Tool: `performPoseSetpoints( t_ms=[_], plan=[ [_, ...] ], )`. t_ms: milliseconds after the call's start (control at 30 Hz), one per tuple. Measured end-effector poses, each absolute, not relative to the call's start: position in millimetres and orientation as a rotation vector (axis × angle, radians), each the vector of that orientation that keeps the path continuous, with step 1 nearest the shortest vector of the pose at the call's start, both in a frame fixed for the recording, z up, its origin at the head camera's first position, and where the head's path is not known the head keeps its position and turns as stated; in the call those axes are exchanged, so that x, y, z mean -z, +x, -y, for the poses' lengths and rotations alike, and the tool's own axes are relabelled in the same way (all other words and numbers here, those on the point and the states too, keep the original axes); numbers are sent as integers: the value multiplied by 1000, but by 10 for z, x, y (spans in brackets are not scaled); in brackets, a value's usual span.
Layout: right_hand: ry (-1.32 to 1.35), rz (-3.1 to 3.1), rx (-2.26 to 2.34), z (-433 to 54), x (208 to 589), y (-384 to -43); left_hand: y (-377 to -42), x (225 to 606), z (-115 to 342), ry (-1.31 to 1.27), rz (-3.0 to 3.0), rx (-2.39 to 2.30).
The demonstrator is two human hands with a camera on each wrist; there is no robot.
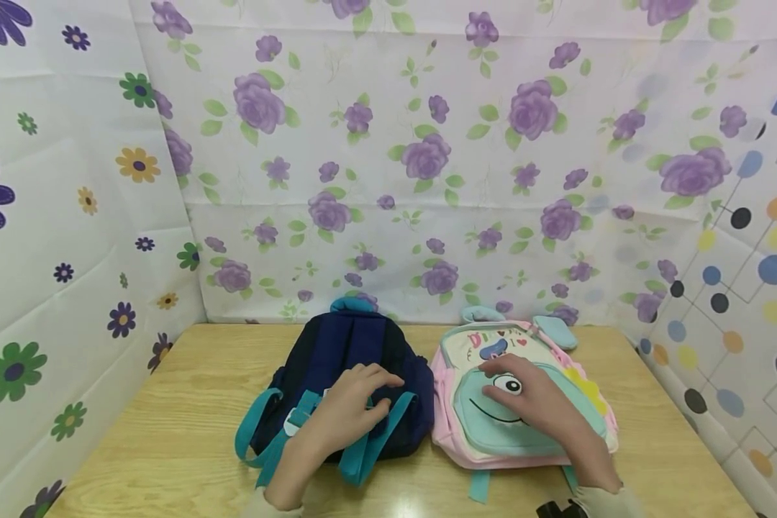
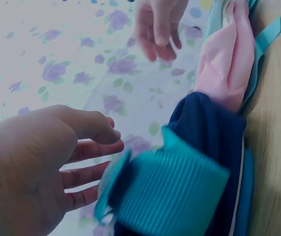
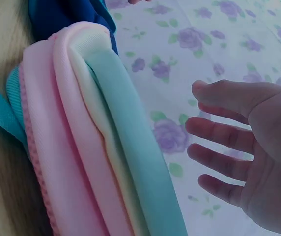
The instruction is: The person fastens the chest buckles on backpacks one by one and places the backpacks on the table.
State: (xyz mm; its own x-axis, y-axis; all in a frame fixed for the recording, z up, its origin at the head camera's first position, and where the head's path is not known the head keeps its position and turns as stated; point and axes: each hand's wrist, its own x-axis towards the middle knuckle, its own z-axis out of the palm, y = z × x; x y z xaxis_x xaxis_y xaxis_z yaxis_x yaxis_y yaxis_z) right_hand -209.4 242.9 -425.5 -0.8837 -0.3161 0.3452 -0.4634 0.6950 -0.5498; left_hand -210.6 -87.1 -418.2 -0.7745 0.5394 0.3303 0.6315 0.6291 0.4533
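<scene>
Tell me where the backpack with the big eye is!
In the head view, the one-eyed backpack lies on the table, right of the navy backpack, below the right hand.

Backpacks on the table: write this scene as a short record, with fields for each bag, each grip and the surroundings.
Navy backpack: on the left, turquoise straps facing up
Pink backpack: on the right, cartoon eye facing up
Left grip: above navy backpack, holding nothing
Right grip: above pink backpack, holding nothing
Surface: wooden table
Backdrop: flowered cloth
</scene>
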Motion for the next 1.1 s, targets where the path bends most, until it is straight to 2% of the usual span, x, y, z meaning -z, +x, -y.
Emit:
performPoseSetpoints(
  t_ms=[500, 1100],
  plan=[
    [470, 2703, -990, -2723, 4258, -2122, -2132, 4267, 353, -1066, 2731, 751],
    [265, 2739, -975, -3154, 4322, -2141, -2129, 4419, -34, -922, 2824, 710]
  ],
)
